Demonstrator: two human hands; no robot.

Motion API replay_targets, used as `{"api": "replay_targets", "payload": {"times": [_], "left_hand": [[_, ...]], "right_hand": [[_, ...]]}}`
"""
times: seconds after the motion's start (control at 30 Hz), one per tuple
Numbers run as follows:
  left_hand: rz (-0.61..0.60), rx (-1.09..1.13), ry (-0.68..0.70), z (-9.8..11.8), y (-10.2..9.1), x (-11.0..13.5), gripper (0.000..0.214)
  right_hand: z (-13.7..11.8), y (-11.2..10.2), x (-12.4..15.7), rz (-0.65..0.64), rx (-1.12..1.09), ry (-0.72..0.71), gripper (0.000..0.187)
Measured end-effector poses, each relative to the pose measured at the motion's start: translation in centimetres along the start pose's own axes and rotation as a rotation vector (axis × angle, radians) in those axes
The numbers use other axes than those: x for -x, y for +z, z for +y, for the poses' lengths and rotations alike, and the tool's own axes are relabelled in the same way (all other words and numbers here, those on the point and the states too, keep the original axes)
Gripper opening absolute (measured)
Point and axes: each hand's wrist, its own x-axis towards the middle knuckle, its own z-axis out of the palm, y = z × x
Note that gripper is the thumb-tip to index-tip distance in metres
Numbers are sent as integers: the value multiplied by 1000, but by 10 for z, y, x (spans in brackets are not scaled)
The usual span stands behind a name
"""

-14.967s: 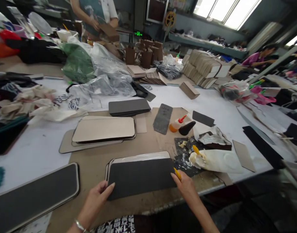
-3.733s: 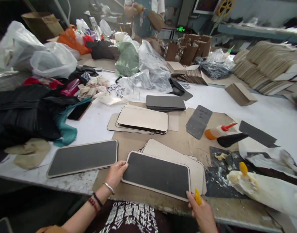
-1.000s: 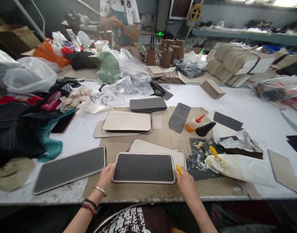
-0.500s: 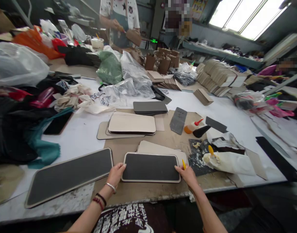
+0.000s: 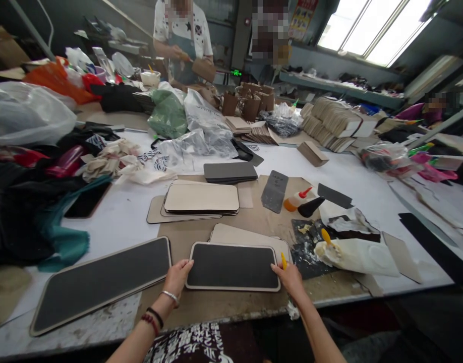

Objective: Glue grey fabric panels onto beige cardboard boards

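A black rounded panel with a beige border (image 5: 233,267) lies near the table's front edge. My left hand (image 5: 178,276) pinches its left end between thumb and fingers. Its right end is pinched by my right hand (image 5: 291,278), which also has a yellow-handled tool (image 5: 283,260) tucked in it; the tool's working end is hidden. Partly under the panel, a beige rounded piece (image 5: 246,236) sticks out behind. To the left of my left hand rests a longer black panel with a beige border (image 5: 103,285).
Behind are a beige stack (image 5: 201,196) and a grey stack (image 5: 230,171). At right stand a red-tipped glue bottle (image 5: 296,199) and a white container (image 5: 363,256) with a yellow-handled brush (image 5: 326,235). Plastic bags (image 5: 195,146) lie farther back. A co-worker (image 5: 182,40) stands across the table.
The whole view has shifted slightly, so the table appears a little lower and to the left. Both hands keep their hold on the panel, which shows no clear movement on the table.
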Motion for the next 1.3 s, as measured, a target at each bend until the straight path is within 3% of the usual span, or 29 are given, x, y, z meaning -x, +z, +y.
{"api": "replay_targets", "payload": {"times": [0.5, 0.63, 0.83, 1.13, 1.3], "left_hand": [[110, -58, 55, 3, 6, 7, 41], [166, -40, 82, 6, -6, 9, 36], [298, 18, 121, 16, -59, 15, 34], [544, 42, 106, 12, -167, 28, 32], [613, 12, 65, 3, -214, 35, 30]], "right_hand": [[6, -6, 1, -68, -47, -66, 27], [-11, -16, 8, -104, -104, -64, 36], [-80, -11, 23, -159, -112, -115, 45], [-175, 57, 42, -258, -16, -394, 41], [-218, 92, 63, -334, -60, -439, 40]]}}
